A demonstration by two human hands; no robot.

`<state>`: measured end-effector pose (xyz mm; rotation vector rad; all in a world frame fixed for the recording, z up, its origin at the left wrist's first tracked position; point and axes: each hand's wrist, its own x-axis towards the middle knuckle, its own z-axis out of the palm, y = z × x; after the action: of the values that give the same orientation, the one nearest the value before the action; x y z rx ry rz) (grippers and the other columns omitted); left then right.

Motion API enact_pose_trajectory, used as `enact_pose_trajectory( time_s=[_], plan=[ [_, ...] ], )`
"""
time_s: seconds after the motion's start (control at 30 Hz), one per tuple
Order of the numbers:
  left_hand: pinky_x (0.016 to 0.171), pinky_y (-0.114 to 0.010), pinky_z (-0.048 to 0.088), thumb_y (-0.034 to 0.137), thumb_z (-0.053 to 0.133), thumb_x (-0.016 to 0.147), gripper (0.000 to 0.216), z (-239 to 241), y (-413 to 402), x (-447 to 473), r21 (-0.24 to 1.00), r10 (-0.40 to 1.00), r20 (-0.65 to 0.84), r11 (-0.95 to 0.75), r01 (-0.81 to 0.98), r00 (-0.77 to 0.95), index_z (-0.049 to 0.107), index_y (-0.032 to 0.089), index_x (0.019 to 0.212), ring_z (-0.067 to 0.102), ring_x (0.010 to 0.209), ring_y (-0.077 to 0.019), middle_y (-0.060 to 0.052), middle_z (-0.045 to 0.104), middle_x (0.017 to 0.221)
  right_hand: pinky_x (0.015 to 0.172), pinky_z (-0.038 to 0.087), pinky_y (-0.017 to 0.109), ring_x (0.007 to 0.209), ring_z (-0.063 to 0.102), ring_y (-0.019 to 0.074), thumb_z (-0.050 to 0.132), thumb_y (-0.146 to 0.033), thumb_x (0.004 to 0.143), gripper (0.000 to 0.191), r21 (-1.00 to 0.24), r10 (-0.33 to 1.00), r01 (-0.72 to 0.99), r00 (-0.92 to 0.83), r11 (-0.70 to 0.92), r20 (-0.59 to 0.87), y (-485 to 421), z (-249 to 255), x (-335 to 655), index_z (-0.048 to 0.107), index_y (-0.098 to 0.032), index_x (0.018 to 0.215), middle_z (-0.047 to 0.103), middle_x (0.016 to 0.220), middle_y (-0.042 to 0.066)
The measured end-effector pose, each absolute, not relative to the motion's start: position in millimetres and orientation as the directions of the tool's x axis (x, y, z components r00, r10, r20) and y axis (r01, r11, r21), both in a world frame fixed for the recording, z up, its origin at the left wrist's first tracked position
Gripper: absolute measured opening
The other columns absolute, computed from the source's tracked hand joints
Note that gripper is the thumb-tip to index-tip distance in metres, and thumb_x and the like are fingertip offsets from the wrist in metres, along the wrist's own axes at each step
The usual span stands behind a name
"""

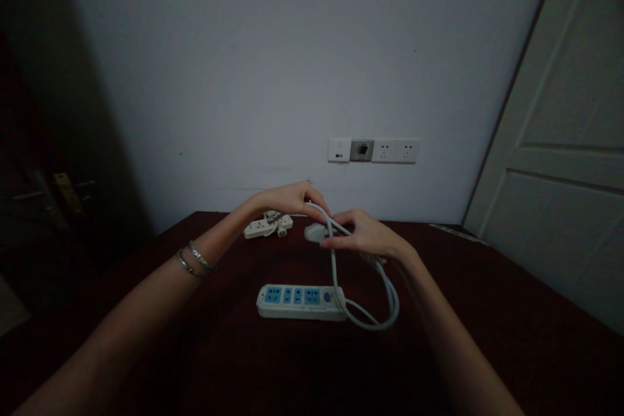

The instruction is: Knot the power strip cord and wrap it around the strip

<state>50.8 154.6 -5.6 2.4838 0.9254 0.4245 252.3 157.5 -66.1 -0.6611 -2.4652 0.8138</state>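
Note:
A white power strip [299, 301] with blue socket faces lies on the dark red table [511, 338]. Its white cable [385, 286] loops up from the strip's right end to my hands. My left hand [292, 198], with bracelets on the wrist, is closed in a pinch on the cable at its top. Just right of it, my right hand [365, 234] is closed around the cable and the white plug [315, 232], which sticks out to the left of the fingers. Both hands hover above the table, behind the strip.
A second white power strip [267, 224] lies at the table's far edge, near the wall. A row of wall sockets [374, 150] sits above the table. A pale door [565, 162] stands at right, a dark door [53, 195] at left.

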Motion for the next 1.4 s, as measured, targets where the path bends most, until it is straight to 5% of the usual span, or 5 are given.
enact_pose_trajectory(
  time_s=[0.3,0.5,0.73,0.93,1.4],
  plan=[
    [0.049,-0.019,0.037,0.032,0.069,0.066,0.023,-20,170,43,0.712,0.837,0.186,-0.476,0.516,0.515,0.071,0.010,0.072,0.049,0.051,-0.0077,-0.001,0.060,0.056,0.069,0.039,0.029,0.075,0.049,0.0187,0.057,-0.019,0.073,0.010,-0.146,0.467,0.528,-0.548,0.837,0.694,172,-91,226,0.059,-0.012,0.080,0.056,0.075,0.007],
    [0.046,-0.019,0.036,0.032,0.068,0.066,0.023,-17,172,38,0.824,0.880,0.087,-0.327,0.462,0.467,0.068,0.009,0.066,0.048,0.048,-0.0076,-0.001,0.057,0.054,0.072,0.043,0.032,0.081,0.055,0.0220,0.053,-0.028,0.083,0.040,-0.048,0.308,0.441,-0.539,0.896,0.784,180,-97,233,0.051,-0.010,0.118,0.060,0.087,0.012],
    [0.041,-0.019,0.027,0.034,0.067,0.067,0.025,-35,180,29,0.923,0.881,0.052,-0.223,0.314,0.471,0.065,0.010,0.062,0.039,0.041,-0.0046,-0.001,0.054,0.050,0.077,0.044,0.029,0.082,0.059,0.0174,0.051,-0.034,0.086,0.022,-0.383,0.414,0.173,-0.199,0.907,0.888,174,-88,223,0.064,-0.016,0.085,0.065,0.087,0.008],
    [0.044,-0.022,0.021,0.042,0.060,0.076,0.037,-47,173,35,0.804,0.884,0.145,-0.367,0.468,0.444,0.054,0.013,0.054,0.031,0.042,-0.0048,0.003,0.043,0.046,0.057,0.044,0.023,0.059,0.054,0.0100,0.051,-0.044,0.083,0.030,-0.737,0.725,-0.142,-0.133,0.661,0.676,170,-74,230,0.057,-0.015,0.090,0.067,0.081,0.006],
    [0.045,-0.021,0.023,0.043,0.049,0.079,0.036,-62,188,32,0.432,0.887,0.211,-0.462,0.774,0.411,0.058,0.011,0.064,0.033,0.047,-0.0081,0.004,0.039,0.049,0.041,0.039,0.014,0.051,0.052,0.0052,0.061,-0.046,0.075,0.033,-0.755,0.833,-0.448,-0.043,0.478,0.552,147,-35,264,0.058,-0.017,0.092,0.059,0.069,-0.001]
  ],
)
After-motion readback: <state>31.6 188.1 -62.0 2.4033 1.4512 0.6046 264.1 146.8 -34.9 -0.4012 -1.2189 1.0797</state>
